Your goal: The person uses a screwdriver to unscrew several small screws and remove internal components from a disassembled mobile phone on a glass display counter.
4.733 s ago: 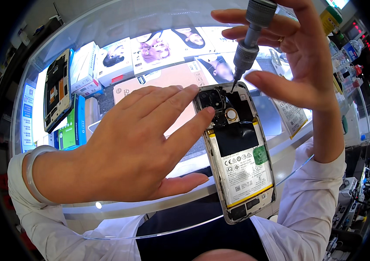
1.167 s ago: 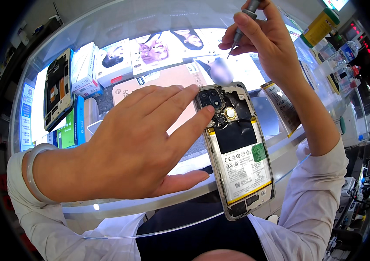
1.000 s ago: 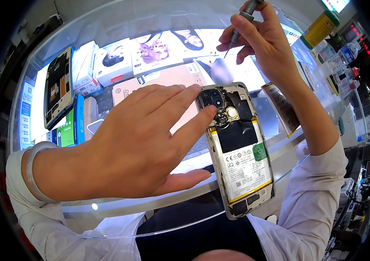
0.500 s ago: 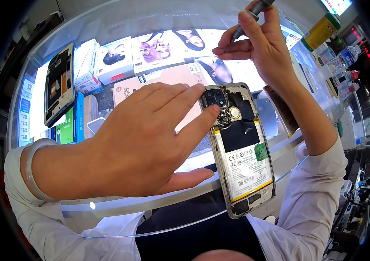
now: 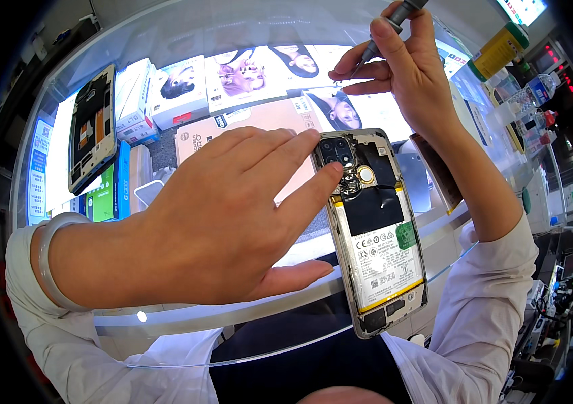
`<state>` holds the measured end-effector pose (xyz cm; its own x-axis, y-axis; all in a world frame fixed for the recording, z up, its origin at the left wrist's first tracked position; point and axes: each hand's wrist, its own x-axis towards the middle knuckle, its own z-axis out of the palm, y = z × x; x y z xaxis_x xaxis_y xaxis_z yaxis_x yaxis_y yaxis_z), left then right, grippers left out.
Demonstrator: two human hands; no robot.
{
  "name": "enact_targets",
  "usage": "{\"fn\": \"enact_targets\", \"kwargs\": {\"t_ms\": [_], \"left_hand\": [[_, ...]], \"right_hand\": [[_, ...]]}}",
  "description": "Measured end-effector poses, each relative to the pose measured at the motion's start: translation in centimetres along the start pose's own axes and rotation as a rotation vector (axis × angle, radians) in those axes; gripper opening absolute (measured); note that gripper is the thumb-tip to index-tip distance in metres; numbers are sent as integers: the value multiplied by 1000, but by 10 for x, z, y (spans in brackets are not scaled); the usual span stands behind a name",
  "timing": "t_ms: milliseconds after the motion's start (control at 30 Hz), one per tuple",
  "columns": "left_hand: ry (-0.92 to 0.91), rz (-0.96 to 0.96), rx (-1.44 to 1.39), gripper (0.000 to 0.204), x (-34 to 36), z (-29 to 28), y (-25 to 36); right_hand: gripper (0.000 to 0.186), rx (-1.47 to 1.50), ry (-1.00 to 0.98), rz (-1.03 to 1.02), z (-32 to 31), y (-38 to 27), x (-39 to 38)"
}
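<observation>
An opened smartphone lies with its back cover off, showing a white battery, black film and a camera module. My left hand is stretched over its left side, palm down. The index fingertip rests by the cameras, other fingertips reach the upper left edge, and the thumb extends apart from the index finger. Above the phone, at the upper right, my right hand grips a grey screwdriver. Its thin shaft points down and left, away from the phone, with the tip beside the lower fingers.
A second opened phone stands at the left by a blue box. Inside the glass counter are boxes with printed portraits. A yellow bottle with green ends and clear plastic bottles stand at the right.
Almost nothing differs. The screwdriver and the fingers of my right hand have shifted very slightly; my left hand stays on the phone.
</observation>
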<state>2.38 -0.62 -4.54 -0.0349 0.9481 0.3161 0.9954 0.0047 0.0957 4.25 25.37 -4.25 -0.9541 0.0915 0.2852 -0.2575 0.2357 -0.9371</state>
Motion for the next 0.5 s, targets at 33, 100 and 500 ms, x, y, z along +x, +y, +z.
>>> {"fn": "enact_targets", "kwargs": {"t_ms": [33, 100, 500], "left_hand": [[-1, 1, 1, 75, 0, 0, 0], [-2, 1, 0, 75, 0, 0, 0], [-14, -6, 17, 73, -1, -4, 2]], "right_hand": [[34, -2, 9, 11, 0, 1, 1], [34, -17, 22, 21, 0, -1, 1], [39, -159, -72, -300, -31, -19, -8]]}}
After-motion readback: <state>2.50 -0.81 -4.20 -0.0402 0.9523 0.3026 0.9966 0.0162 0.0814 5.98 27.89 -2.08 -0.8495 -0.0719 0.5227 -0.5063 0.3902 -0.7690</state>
